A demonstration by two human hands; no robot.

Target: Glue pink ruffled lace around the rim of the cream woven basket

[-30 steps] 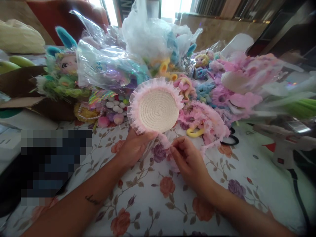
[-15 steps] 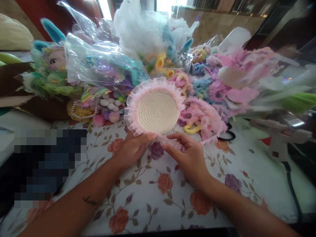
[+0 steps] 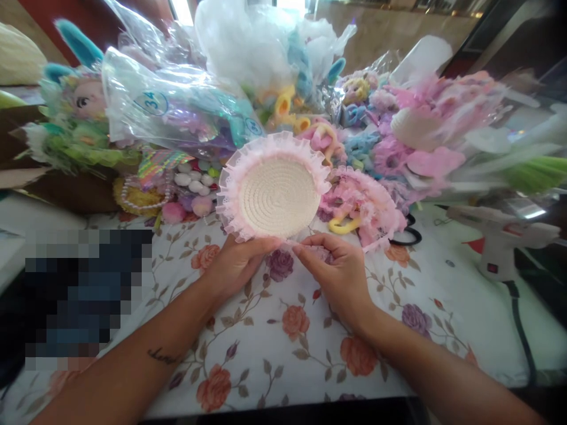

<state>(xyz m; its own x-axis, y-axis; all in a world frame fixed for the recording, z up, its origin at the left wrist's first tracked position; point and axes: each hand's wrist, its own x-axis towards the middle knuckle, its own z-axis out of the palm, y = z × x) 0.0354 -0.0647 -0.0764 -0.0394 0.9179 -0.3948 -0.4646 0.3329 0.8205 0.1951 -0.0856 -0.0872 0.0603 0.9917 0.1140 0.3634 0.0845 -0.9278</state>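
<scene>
A round, cream woven straw piece [image 3: 280, 195] stands tilted towards me, its edge ringed with pink ruffled lace trim [image 3: 228, 195]. My left hand [image 3: 241, 260] grips its lower edge, thumb lying along the lace. Just to the right, my right hand [image 3: 339, 268] pinches the lace trim between thumb and forefinger, close to my left thumb. The fingers of both hands partly hide the lower rim and the lace there.
A floral tablecloth [image 3: 261, 378] covers the table. Behind lie plastic bags [image 3: 177, 106], dolls, pompoms [image 3: 172, 211] and pink lacy pieces [image 3: 363, 209]. At right rests a white glue gun [image 3: 500, 236] with a black cord, near black scissor handles [image 3: 407, 235]. A blurred-out patch covers the left.
The straw piece has shifted slightly left and up in view. My right fingertips have closed in towards my left thumb along the lace, and less loose lace shows below.
</scene>
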